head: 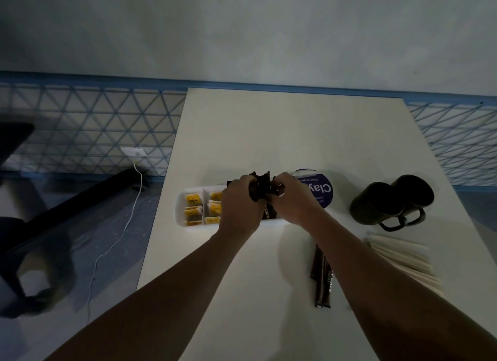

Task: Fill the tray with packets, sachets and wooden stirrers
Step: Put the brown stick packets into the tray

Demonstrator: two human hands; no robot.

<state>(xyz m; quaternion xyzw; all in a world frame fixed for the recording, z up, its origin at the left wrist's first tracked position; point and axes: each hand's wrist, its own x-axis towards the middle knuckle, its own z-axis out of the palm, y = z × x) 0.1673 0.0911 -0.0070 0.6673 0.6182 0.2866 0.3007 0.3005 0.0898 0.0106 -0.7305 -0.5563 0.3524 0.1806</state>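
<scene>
A white divided tray (180,202) lies on the white table, its two left compartments holding several yellow tea packets (193,200). Above its right part, my left hand (239,204) and my right hand (290,199) both grip a bundle of dark brown coffee sachets (262,186), whose ends stick up between the hands. The tray's right end is hidden behind my hands. More dark sachets (321,280) lie on the table near my right forearm. A pile of pale wooden stirrers (403,258) lies at the right.
A round white container with a purple label (320,188) stands just behind my right hand. Two dark mugs (390,202) stand to the right of it. The table's left edge drops to a floor with a chair base and a white cable.
</scene>
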